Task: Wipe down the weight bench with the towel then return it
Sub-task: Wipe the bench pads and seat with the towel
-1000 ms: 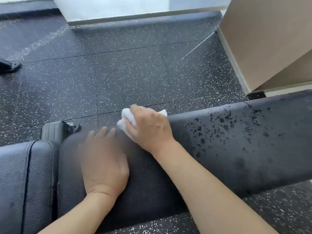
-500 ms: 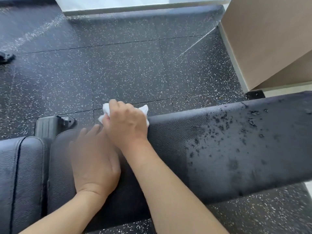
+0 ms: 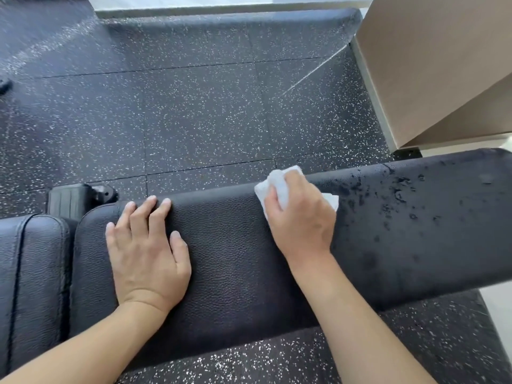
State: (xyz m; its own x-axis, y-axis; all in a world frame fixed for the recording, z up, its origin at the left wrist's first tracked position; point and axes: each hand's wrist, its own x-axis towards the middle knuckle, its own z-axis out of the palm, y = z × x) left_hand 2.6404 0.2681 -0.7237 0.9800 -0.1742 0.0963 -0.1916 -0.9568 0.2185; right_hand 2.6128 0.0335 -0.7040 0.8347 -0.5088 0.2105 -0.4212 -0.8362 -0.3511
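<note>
A black padded weight bench (image 3: 230, 253) runs across the view from left to right. Its right part (image 3: 410, 206) is speckled with wet drops. My right hand (image 3: 302, 217) presses a crumpled white towel (image 3: 279, 184) onto the far edge of the pad, just left of the wet patch. Most of the towel is hidden under the hand. My left hand (image 3: 146, 250) lies flat on the pad near its left end, fingers spread, holding nothing.
A second pad section (image 3: 33, 273) sits at the left, past a gap. A black bench foot (image 3: 74, 199) stands on the speckled rubber floor (image 3: 194, 106). A beige wall corner (image 3: 432, 67) rises at the upper right.
My right hand has slid the towel to the right along the far edge, away from my left hand and up to the wet patch. The left hand has stayed flat on the pad.
</note>
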